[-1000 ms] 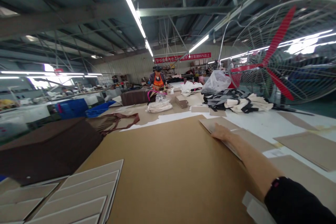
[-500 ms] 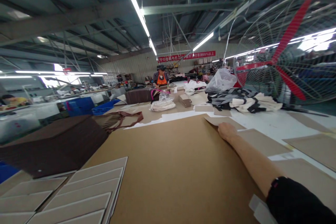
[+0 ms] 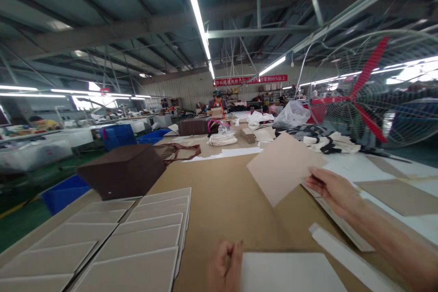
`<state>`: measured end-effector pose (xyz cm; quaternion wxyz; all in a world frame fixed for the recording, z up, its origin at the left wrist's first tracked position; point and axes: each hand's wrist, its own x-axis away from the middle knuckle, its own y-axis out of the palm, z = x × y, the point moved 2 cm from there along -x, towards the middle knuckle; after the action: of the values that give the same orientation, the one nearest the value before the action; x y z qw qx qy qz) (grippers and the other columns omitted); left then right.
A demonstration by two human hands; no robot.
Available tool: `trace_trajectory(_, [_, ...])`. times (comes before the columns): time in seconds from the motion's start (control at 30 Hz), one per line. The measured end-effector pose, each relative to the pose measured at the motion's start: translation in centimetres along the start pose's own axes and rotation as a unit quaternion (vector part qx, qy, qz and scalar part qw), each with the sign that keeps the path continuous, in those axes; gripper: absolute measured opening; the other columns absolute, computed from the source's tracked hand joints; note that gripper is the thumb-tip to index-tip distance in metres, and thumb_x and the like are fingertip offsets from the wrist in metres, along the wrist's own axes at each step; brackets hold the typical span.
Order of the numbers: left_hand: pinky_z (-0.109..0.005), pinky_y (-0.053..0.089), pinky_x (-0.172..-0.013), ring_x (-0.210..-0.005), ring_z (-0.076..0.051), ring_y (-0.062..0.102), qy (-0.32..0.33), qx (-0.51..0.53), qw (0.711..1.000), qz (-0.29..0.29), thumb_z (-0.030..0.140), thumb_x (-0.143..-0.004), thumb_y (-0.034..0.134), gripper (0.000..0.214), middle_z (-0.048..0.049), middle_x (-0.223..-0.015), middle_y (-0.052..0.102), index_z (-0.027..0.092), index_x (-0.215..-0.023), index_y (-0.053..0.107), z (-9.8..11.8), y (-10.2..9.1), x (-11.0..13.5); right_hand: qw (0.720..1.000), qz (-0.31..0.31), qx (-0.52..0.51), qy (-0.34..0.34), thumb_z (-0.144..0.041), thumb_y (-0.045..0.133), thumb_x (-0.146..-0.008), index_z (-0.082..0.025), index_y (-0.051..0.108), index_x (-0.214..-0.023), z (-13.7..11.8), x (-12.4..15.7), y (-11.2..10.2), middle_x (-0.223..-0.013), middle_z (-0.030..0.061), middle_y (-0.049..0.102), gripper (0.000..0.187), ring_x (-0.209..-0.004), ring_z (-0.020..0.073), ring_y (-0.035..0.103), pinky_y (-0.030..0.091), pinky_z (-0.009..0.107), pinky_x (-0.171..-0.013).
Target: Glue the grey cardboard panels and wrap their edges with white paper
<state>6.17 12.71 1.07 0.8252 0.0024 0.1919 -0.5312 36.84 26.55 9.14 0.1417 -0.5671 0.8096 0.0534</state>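
My right hand (image 3: 330,189) pinches the right corner of a beige rectangular panel (image 3: 284,166) and holds it up, tilted, above the brown board surface (image 3: 219,210). Low in the view, my left hand (image 3: 226,267), somewhat blurred, has its fingers curled at the left edge of a white sheet (image 3: 290,271). Below the right forearm lies a narrow white strip (image 3: 352,255). Under the right hand, other beige panels (image 3: 342,223) rest along the board's right side.
Overlapping beige panels with pale edges (image 3: 147,232) lie in rows at left. Behind them stands a dark brown block-shaped stack (image 3: 123,171). A large fan with red blades (image 3: 354,96) is at right. Across the table, a person (image 3: 218,102) stands near bagged white material (image 3: 222,137).
My right hand has lifted the beige panel off the table's right side and drawn it nearer. My left hand and the white sheet have come into view at the bottom. The view has shifted.
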Motion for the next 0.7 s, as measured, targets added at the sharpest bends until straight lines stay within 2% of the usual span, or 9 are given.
trace_trajectory(0.07, [-0.024, 0.035, -0.058, -0.06, -0.014, 0.043, -0.036, 0.043, 0.998, -0.001, 0.065, -0.083, 0.055, 0.052, 0.0044, -0.057, 0.04, 0.022, -0.057, 0.044, 0.8, -0.1, 0.5, 0.996, -0.007, -0.08, 0.039, -0.036, 0.067, -0.079, -0.017, 0.065, -0.089, -0.7, 5.6, -1.2, -0.083, 0.0057, 0.07, 0.021, -0.076, 0.0166, 0.069, 0.062, 0.027, -0.072])
trace_trajectory(0.17, [-0.024, 0.039, -0.064, -0.07, -0.016, 0.049, -0.046, 0.078, 0.996, -0.005, 0.064, -0.084, 0.054, 0.044, 0.0014, -0.072, 0.053, 0.02, -0.081, 0.058, 2.3, 0.0, 1.3, 0.961, 0.023, -0.228, 0.153, -0.034, 0.084, -0.061, -0.017, 0.07, -0.085, -1.5, 12.7, -2.7, -0.081, 0.005, 0.071, 0.033, -0.068, 0.0151, 0.067, 0.062, 0.02, -0.065])
trace_trajectory(0.23, [-0.026, 0.044, -0.071, -0.08, -0.018, 0.055, -0.056, 0.107, 0.992, -0.024, 0.062, -0.084, 0.055, 0.049, -0.0038, -0.088, 0.061, 0.018, -0.103, 0.061, 3.4, 0.0, 2.1, 0.946, 0.051, -0.259, 0.188, -0.035, 0.089, -0.053, -0.017, 0.071, -0.081, -1.9, 16.1, -3.4, -0.076, 0.0045, 0.071, 0.038, -0.063, 0.0148, 0.066, 0.062, 0.018, -0.06])
trace_trajectory(0.3, [-0.027, 0.045, -0.069, -0.08, -0.019, 0.058, -0.072, 0.13, 0.988, -0.053, 0.06, -0.084, 0.056, 0.053, -0.0069, -0.092, 0.064, 0.015, -0.111, 0.061, 4.3, -0.1, 2.9, 0.939, 0.075, -0.269, 0.202, -0.037, 0.092, -0.049, -0.018, 0.071, -0.077, -1.9, 18.5, -3.8, -0.072, 0.0037, 0.07, 0.04, -0.061, 0.0148, 0.066, 0.061, 0.016, -0.056])
trace_trajectory(0.43, [-0.026, 0.044, -0.065, -0.073, -0.017, 0.058, -0.089, 0.142, 0.984, -0.067, 0.058, -0.084, 0.058, 0.049, -0.0059, -0.085, 0.067, 0.014, -0.104, 0.066, 5.6, -0.9, 4.0, 0.922, 0.078, -0.301, 0.231, -0.034, 0.093, -0.05, -0.021, 0.07, -0.078, -1.0, 21.6, -3.6, -0.071, 0.0002, 0.071, 0.039, -0.061, 0.0143, 0.067, 0.062, 0.018, -0.06])
trace_trajectory(0.53, [-0.025, 0.043, -0.065, -0.068, -0.015, 0.056, -0.106, 0.141, 0.982, -0.068, 0.056, -0.082, 0.063, 0.043, -0.0028, -0.076, 0.065, 0.015, -0.092, 0.068, 5.9, -1.7, 4.2, 0.922, 0.074, -0.297, 0.239, -0.037, 0.093, -0.049, -0.02, 0.07, -0.074, -0.5, 23.0, -3.0, -0.067, 0.0014, 0.069, 0.039, -0.058, 0.0155, 0.066, 0.062, 0.021, -0.057])
trace_trajectory(0.6, [-0.024, 0.04, -0.062, -0.064, -0.013, 0.051, -0.115, 0.147, 0.98, -0.063, 0.054, -0.081, 0.066, 0.039, 0.0002, -0.07, 0.061, 0.015, -0.084, 0.068, 6.0, -2.4, 4.3, 0.928, 0.069, -0.283, 0.234, -0.042, 0.093, -0.047, -0.019, 0.071, -0.072, -0.4, 23.5, -2.8, -0.066, 0.0031, 0.069, 0.04, -0.058, 0.0168, 0.065, 0.062, 0.023, -0.057])
trace_trajectory(0.7, [-0.021, 0.035, -0.058, -0.061, -0.011, 0.045, -0.105, 0.174, 0.978, -0.055, 0.053, -0.079, 0.068, 0.037, 0.004, -0.062, 0.053, 0.017, -0.071, 0.063, 6.4, -3.8, 4.2, 0.953, 0.035, -0.237, 0.185, -0.053, 0.083, -0.061, -0.02, 0.072, -0.074, -0.2, 23.2, -3.3, -0.071, 0.0059, 0.07, 0.037, -0.064, 0.0191, 0.065, 0.061, 0.026, -0.06])
